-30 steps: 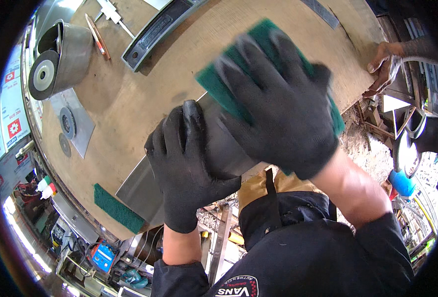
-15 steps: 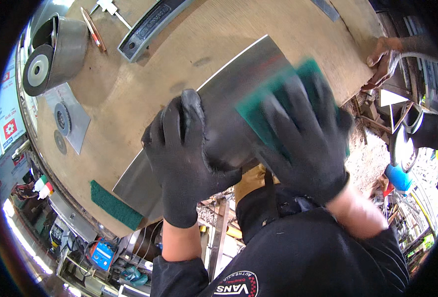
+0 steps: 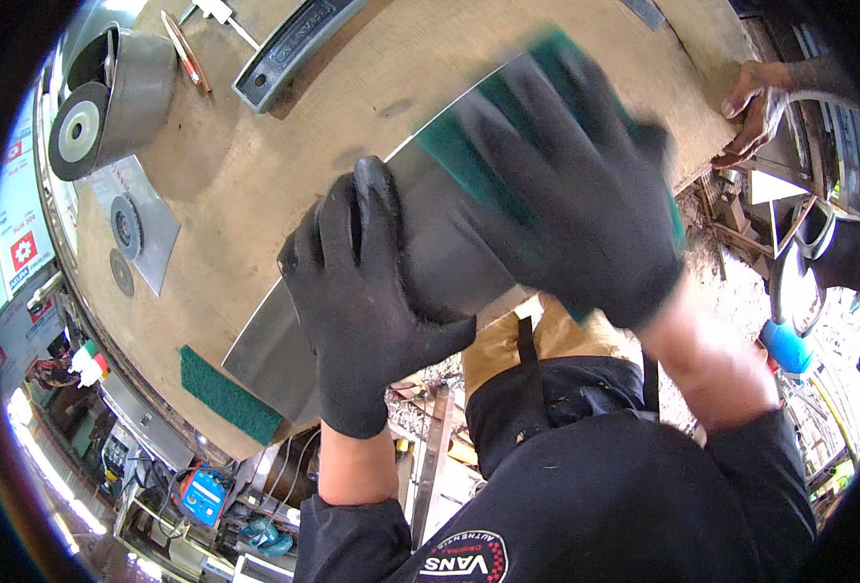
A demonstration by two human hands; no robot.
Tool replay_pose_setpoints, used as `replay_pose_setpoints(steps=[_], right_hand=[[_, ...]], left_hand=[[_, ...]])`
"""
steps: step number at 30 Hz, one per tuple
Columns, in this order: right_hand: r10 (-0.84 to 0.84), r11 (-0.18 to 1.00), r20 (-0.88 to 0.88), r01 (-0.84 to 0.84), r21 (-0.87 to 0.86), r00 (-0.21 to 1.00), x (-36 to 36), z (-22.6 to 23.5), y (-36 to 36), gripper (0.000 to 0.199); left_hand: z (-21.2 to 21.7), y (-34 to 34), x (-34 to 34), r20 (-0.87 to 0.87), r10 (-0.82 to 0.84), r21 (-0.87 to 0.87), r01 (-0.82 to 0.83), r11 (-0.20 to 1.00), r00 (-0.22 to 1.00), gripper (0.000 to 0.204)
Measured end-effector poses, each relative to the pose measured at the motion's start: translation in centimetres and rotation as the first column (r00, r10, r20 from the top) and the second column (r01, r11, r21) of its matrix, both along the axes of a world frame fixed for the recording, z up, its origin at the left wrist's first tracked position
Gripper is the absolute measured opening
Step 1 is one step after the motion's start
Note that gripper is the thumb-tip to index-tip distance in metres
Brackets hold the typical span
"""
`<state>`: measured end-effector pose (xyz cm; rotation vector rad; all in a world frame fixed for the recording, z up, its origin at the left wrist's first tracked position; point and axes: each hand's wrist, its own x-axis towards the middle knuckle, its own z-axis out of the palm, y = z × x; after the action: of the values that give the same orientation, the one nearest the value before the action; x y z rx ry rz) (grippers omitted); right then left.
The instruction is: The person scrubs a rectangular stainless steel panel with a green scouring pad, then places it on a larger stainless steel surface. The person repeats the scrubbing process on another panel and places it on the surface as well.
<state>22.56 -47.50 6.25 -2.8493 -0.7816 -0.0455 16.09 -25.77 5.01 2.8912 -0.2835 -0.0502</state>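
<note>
A long grey metal sheet (image 3: 447, 241) lies aslant across the near part of the wooden board. My left hand (image 3: 357, 282), in a black glove, grips it left of its middle. The fingers reach over the far edge and the thumb lies along the near side. My black-gloved right hand (image 3: 576, 185), blurred by motion, presses a green scouring pad (image 3: 479, 165) onto the sheet's right part. Its fingers are spread over the pad and hide much of it. A second strip of green scouring pad (image 3: 228, 394) rests by the sheet's left end.
The wooden board (image 3: 284, 194) also carries a grinder-like tool with a wheel (image 3: 114, 112), a disc on a thin plate (image 3: 127, 228), pencils (image 3: 187, 53) and a dark curved bar (image 3: 294, 49). Another person's hand (image 3: 756, 107) touches the board's right edge. A blue machine (image 3: 202, 496) stands below left.
My right hand and the green pad have slid away from me over the sheet, now reaching its far edge. My left hand has stayed in place on the sheet.
</note>
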Motion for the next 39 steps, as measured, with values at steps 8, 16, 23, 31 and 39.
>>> replay_pose_setpoints(steps=[8, 16, 23, 31, 39], right_hand=[[-0.063, 0.996, -0.116, 0.056, -0.066, 0.991, -5.0, 0.8, -2.2, 0.067], [-0.080, 0.994, -0.116, 0.071, -0.079, 0.990, -5.2, 1.4, -2.1, 0.070], [-0.057, 0.997, 0.062, 0.053, 0.056, 0.996, 1.7, -0.5, 1.9, 0.058], [-0.055, 0.998, -0.022, 0.055, 0.004, 0.998, -1.9, 0.2, -0.5, 0.066], [-0.078, 0.996, -0.153, 0.069, -0.060, 0.985, -5.3, 1.6, -2.1, 0.067]], left_hand=[[0.2, -0.3, -0.9, 0.006, 0.034, 0.054, -0.034, 0.998, 0.999, 0.139], [0.6, -0.3, -0.5, -0.011, 0.044, -0.014, -0.044, 0.999, 0.999, 0.130], [0.2, -0.1, 0.0, -0.004, 0.018, -0.008, -0.018, 1.000, 1.000, 0.131], [0.5, -0.5, 0.0, -0.024, 0.014, 0.048, -0.012, 0.999, 1.000, 0.143], [0.1, -0.3, -0.5, 0.009, 0.041, 0.015, -0.041, 0.999, 0.999, 0.134]])
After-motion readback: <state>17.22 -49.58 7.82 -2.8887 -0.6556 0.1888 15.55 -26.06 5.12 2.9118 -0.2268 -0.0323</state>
